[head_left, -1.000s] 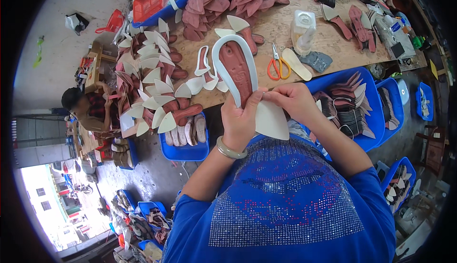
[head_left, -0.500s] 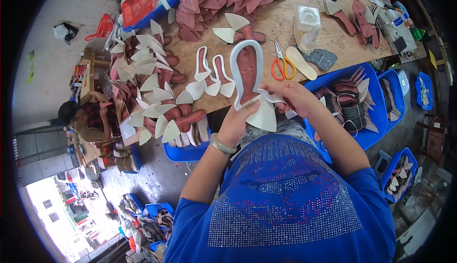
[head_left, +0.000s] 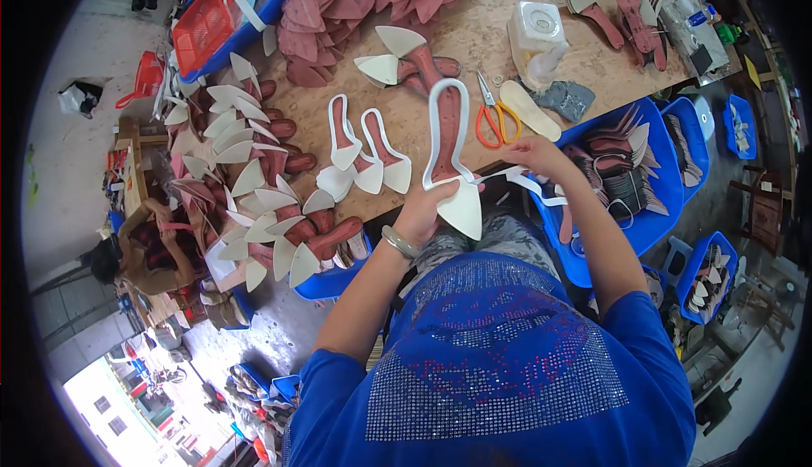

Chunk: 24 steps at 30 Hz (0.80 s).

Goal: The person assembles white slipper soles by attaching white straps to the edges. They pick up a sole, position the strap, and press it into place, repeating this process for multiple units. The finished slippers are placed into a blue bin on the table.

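Holds a red insole (head_left: 447, 133) with white edging and a pale toe piece (head_left: 462, 211) upright at frame centre. Grips it near the toe in the left hand (head_left: 420, 213). Pinches a loose white strip (head_left: 537, 188) in the right hand (head_left: 536, 156), right of centre. Has scissors (head_left: 491, 105) just above, beside a pale sole piece (head_left: 529, 110). Shows, at far left, a co-worker (head_left: 161, 243), perhaps holding something reddish, too dim to tell.

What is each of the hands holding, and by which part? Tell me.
Left hand: the white-edged insole, by its side near the cream toe. Right hand: seems to pinch the loose white strip, though exactly where is unclear.
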{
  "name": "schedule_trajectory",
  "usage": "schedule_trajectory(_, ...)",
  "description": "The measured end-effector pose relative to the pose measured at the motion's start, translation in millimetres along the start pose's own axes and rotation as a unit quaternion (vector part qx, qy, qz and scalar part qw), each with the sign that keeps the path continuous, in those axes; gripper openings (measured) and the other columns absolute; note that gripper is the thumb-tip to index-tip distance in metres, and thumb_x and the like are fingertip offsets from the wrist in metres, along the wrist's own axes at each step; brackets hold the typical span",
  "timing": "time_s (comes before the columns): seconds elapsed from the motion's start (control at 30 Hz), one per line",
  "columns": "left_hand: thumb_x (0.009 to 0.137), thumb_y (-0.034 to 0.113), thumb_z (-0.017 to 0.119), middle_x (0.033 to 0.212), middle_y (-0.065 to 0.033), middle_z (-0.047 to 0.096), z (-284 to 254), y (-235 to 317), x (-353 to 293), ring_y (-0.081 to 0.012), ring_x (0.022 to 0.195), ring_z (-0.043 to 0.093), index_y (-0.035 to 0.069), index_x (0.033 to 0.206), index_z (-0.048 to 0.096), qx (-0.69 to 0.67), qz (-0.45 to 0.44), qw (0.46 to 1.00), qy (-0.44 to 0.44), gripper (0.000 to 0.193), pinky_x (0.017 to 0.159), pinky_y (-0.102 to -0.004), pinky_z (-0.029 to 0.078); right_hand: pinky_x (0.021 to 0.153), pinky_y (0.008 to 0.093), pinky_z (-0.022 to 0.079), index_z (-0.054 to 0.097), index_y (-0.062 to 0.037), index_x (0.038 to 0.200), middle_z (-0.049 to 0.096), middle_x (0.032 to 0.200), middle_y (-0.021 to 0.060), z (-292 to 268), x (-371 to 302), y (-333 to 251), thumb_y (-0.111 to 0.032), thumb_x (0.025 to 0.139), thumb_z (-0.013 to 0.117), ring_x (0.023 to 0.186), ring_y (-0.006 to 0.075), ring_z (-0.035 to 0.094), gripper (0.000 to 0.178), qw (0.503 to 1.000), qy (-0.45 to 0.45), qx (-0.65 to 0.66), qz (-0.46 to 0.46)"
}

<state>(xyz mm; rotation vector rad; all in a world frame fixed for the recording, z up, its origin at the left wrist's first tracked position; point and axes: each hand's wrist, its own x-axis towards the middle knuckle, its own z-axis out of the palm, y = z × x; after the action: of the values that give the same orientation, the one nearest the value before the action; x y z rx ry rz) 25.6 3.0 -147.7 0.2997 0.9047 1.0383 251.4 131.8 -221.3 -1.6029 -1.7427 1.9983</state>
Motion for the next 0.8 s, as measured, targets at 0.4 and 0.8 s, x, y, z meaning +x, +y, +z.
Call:
schedule_trajectory(0.4,0.089,0.015,0.053,0.114,-0.0081,0.058,-102,-32,84,-0.015,0.104,0.054,0.002,0.129,0.04,0.195,0.04,0.979,0.037,0.043,0.089,-0.0269,0.043,0.077,0.0442,0.05,0.037,-0.0137,0.133,0.062,0.101,0.0228,38,113,38,-0.026,0.071,0.068,0.087,0.0369,0.063,0.07,0.906,0.281,-0.316,-0.023)
schedule_trajectory(0.8,0.075,-0.002,0.065,0.116,-0.0129,0.049,-96,-31,97,-0.0242,0.104,0.053,0.006,0.119,0.049,0.435,0.273,0.857,0.042,0.047,0.09,-0.0306,0.045,0.065,0.0245,0.045,0.027,-0.0111,0.143,0.053,0.091,0.0022,33,-16,17,-0.01,0.076,0.069,0.073,0.0105,0.053,0.079,0.964,0.103,0.214,-0.12)
